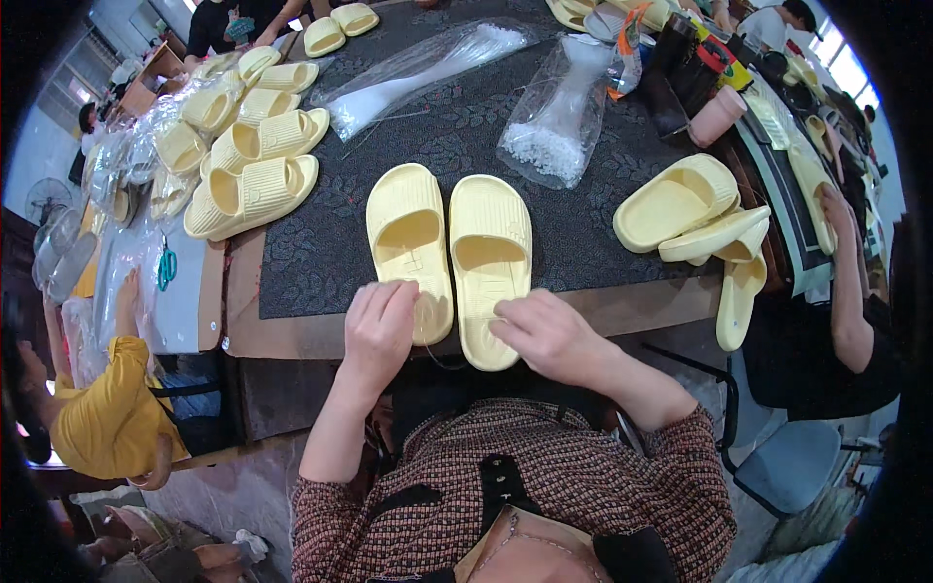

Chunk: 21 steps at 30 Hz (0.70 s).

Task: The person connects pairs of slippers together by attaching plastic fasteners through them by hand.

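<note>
A pair of pale yellow slide slippers lies side by side at the table's near edge, toes pointing away. My left hand (382, 328) rests at the heel end of the left slipper (408, 209), its fingers curled together. My right hand (549, 335) is closed in a pinch over the heel end of the right slipper (491, 225). What either set of fingertips grips, if anything, is too small to make out. Thin lines show on both footbeds, and a fine dark strand hangs below the left heel.
Yellow slippers (262, 189) are heaped at left, near teal scissors (167, 267). More slippers (675, 204) lie at right. Clear bags of white plastic pieces (549, 151) and a pink cup (717, 117) stand farther back. Co-workers sit on both sides, one in a yellow top (117, 418).
</note>
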### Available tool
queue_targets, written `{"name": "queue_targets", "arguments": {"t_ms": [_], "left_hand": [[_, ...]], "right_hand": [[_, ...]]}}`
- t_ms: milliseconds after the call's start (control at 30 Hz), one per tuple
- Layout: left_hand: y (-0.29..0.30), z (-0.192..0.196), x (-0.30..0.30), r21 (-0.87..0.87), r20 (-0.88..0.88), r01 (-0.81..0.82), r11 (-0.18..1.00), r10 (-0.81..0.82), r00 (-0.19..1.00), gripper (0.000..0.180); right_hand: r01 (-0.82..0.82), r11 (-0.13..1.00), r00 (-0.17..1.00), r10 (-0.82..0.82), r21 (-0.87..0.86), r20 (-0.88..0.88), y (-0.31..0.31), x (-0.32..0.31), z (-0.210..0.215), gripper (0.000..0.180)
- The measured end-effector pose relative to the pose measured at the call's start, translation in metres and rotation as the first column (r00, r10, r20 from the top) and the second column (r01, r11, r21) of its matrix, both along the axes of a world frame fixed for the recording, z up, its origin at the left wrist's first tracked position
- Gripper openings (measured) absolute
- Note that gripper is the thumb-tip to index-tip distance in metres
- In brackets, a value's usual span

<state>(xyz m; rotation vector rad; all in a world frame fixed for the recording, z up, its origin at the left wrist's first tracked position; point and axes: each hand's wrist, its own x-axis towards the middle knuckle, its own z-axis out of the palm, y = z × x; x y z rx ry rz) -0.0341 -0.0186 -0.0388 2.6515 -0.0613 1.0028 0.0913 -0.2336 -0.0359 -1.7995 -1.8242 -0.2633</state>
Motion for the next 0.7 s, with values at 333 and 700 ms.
{"name": "queue_targets", "arguments": {"t_ms": [333, 700], "left_hand": [[0.022, -0.014, 0.051, 0.217, -0.111, -0.075, 0.973, 0.101, 0.989, 0.022], [0.018, -0.014, 0.064, 0.301, -0.123, -0.091, 0.949, 0.134, 0.983, 0.022]], "right_hand": [[0.197, 0.972, 0.975, -0.18, -0.131, 0.133, 0.032, 0.02, -0.003, 0.018], [0.252, 0.968, 0.946, -0.246, -0.003, 0.212, 0.024, 0.015, 0.006, 0.034]]}}
